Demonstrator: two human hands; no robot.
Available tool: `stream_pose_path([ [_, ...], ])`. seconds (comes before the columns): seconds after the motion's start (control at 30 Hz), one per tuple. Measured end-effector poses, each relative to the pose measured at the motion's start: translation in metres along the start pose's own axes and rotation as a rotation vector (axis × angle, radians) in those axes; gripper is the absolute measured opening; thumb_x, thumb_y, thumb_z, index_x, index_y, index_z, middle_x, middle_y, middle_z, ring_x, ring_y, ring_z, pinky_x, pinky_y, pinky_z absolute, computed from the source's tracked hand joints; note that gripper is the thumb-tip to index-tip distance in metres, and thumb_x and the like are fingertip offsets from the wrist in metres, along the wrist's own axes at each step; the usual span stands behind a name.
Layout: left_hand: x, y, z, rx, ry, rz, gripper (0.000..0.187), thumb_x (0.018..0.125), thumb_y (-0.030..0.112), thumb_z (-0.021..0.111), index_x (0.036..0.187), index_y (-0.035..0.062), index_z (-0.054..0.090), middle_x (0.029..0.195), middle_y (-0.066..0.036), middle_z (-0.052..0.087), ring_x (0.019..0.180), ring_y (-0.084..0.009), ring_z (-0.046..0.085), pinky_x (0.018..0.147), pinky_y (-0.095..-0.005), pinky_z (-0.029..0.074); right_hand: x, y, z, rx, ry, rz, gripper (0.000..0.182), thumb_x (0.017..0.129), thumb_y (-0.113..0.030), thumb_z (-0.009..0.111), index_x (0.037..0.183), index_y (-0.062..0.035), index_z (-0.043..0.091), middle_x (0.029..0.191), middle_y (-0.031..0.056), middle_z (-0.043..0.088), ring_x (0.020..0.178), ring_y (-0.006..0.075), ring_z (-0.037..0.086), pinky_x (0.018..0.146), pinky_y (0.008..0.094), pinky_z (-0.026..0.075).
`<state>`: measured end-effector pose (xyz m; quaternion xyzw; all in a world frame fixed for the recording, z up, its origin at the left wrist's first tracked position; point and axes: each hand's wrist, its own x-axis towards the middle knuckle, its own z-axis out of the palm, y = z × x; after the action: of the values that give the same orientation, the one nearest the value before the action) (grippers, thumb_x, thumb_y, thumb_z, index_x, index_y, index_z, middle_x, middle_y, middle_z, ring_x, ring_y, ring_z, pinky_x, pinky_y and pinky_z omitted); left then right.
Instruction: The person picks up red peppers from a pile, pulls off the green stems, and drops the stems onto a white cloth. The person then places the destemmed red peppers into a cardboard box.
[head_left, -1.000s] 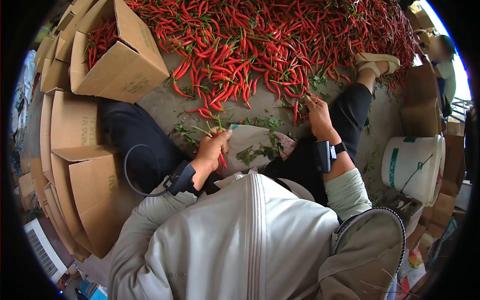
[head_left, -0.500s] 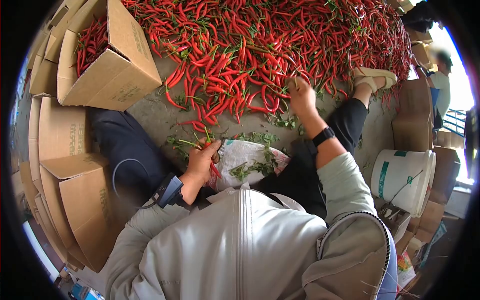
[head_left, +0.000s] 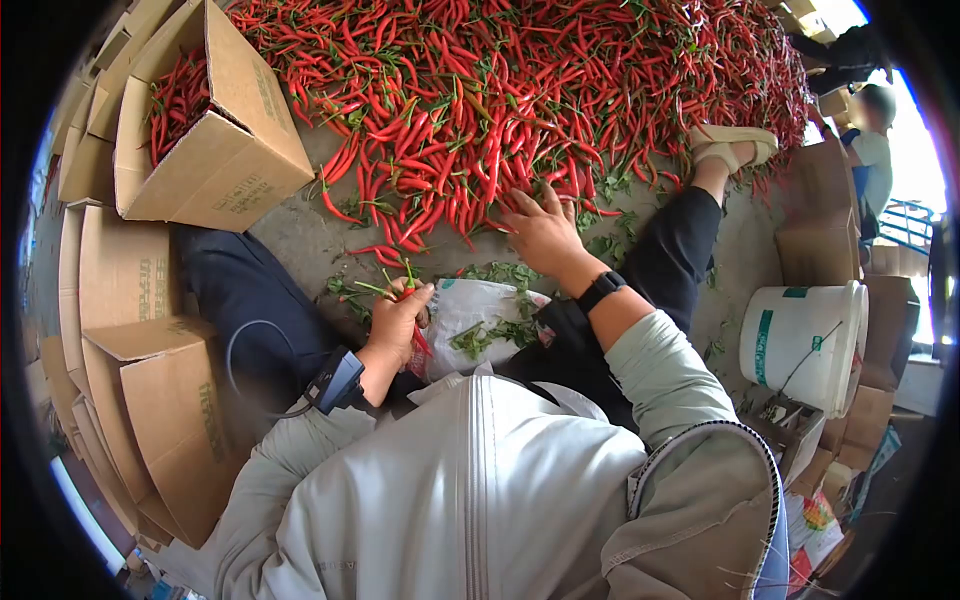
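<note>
A large pile of red chili peppers [head_left: 470, 120] with green stems covers the floor in front of me. My left hand [head_left: 398, 325] is closed around a few chili peppers [head_left: 408, 283], their green stems poking up past the thumb and a red tip below. At the pile's near edge, my right hand [head_left: 543, 232] lies palm down with fingers spread, fingertips touching the peppers. Between my legs is a white woven sack [head_left: 470, 305] with green leaves [head_left: 485, 338] scattered on it.
An open cardboard box [head_left: 215, 170] with chili peppers inside stands at left. More cardboard boxes [head_left: 165, 390] line that side. To the right are a white bucket [head_left: 800, 345] and stacked cartons [head_left: 815, 215]. Another person [head_left: 872, 165] is at the far right.
My right hand has moved left along the pile's near edge, and its bent fingers have spread out. The left hand still holds its peppers in nearly the same place.
</note>
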<state>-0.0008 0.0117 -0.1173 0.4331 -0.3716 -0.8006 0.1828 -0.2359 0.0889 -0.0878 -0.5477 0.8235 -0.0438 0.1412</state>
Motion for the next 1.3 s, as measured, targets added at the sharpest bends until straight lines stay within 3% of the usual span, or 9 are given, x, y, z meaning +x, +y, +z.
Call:
stream_pose_path([
  [0.1,-0.002,0.000,-0.001,0.017,0.003,0.006,0.011,0.077,0.012,0.064,0.075,0.0073,0.053,0.055,0.002,0.046,0.045,-0.0086,0.043,0.045,-0.0238,0.035,-0.010,0.027,-0.005,-0.027,0.074,-0.049,0.023,0.079,-0.024,0.054,0.099,-0.0162,0.062,0.121,0.0067,0.050,0.119,0.0354,0.036,0.095,0.0500,0.032],
  [0.17,-0.003,0.000,-0.001,0.032,0.003,0.017,0.011,0.077,0.012,0.064,0.074,0.0070,0.054,0.057,0.003,0.047,0.045,-0.0078,0.042,0.045,-0.0227,0.035,-0.002,0.060,-0.008,0.558,0.427,-0.066,0.018,0.078,-0.022,0.057,0.090,-0.0104,0.063,0.107,0.0097,0.058,0.099,0.0315,0.053,0.082,0.0408,0.043],
  [0.23,-0.007,0.000,-0.002,0.035,-0.027,0.017,0.010,0.077,0.011,0.063,0.076,0.0058,0.055,0.057,0.001,0.048,0.047,-0.0088,0.045,0.047,-0.0234,0.037,0.004,0.081,-0.018,0.483,0.646,0.206,0.015,0.078,-0.018,0.058,0.083,-0.0045,0.062,0.088,0.0164,0.061,0.080,0.0306,0.059,0.070,0.0349,0.047],
  [0.37,-0.010,-0.002,-0.004,0.006,-0.015,-0.005,0.009,0.078,0.011,0.062,0.078,0.0049,0.055,0.058,0.000,0.050,0.050,-0.0102,0.048,0.049,-0.0242,0.040,0.018,0.127,-0.022,0.421,0.479,0.550,0.025,0.078,-0.027,0.058,0.084,-0.0027,0.061,0.079,0.0196,0.060,0.077,0.0338,0.059,0.069,0.0399,0.045],
  [0.53,-0.012,-0.002,-0.010,0.054,-0.034,-0.064,0.007,0.079,0.009,0.060,0.079,0.0047,0.055,0.059,-0.002,0.051,0.051,-0.0114,0.049,0.049,-0.0245,0.041,0.031,0.136,0.008,0.164,0.227,0.571,0.041,0.069,-0.041,0.064,0.078,-0.0006,0.063,0.077,0.0200,0.061,0.077,0.0348,0.059,0.070,0.0389,0.046],
  [0.73,-0.015,-0.001,-0.005,0.107,-0.044,-0.050,0.006,0.078,0.008,0.060,0.079,0.0042,0.055,0.059,-0.001,0.051,0.051,-0.0114,0.049,0.048,-0.0245,0.041,0.022,0.138,-0.003,0.501,0.024,0.655,0.038,0.063,-0.032,0.069,0.082,0.0008,0.062,0.082,0.0178,0.062,0.076,0.0276,0.062,0.068,0.0356,0.048],
  [0.9,-0.019,-0.003,-0.005,0.108,-0.067,-0.041,0.007,0.078,0.008,0.061,0.079,0.0037,0.055,0.058,-0.001,0.051,0.051,-0.0113,0.049,0.049,-0.0242,0.041,-0.017,0.113,-0.030,0.837,0.175,0.514,0.030,0.066,-0.024,0.070,0.081,-0.0003,0.062,0.068,0.0059,0.060,0.062,0.0150,0.058,0.055,0.0279,0.045],
  [1.13,-0.020,-0.006,-0.007,0.085,-0.109,-0.046,0.008,0.079,0.009,0.060,0.079,0.0040,0.055,0.058,-0.002,0.050,0.050,-0.0114,0.048,0.048,-0.0247,0.041,-0.058,0.121,-0.044,1.219,-0.024,0.508,0.020,0.075,-0.021,0.065,0.074,-0.0054,0.053,0.054,-0.0037,0.042,0.033,0.0100,0.032,0.031,0.0283,0.019],
  [1.3,-0.022,-0.007,-0.005,0.152,-0.124,-0.002,0.006,0.079,0.009,0.059,0.080,0.0048,0.055,0.058,-0.001,0.050,0.049,-0.0114,0.048,0.047,-0.0247,0.041,-0.070,0.085,-0.067,0.977,0.116,0.471,0.034,0.075,-0.032,0.066,0.081,0.0000,0.057,0.057,0.0010,0.046,0.050,0.0099,0.042,0.045,0.0276,0.033],
])
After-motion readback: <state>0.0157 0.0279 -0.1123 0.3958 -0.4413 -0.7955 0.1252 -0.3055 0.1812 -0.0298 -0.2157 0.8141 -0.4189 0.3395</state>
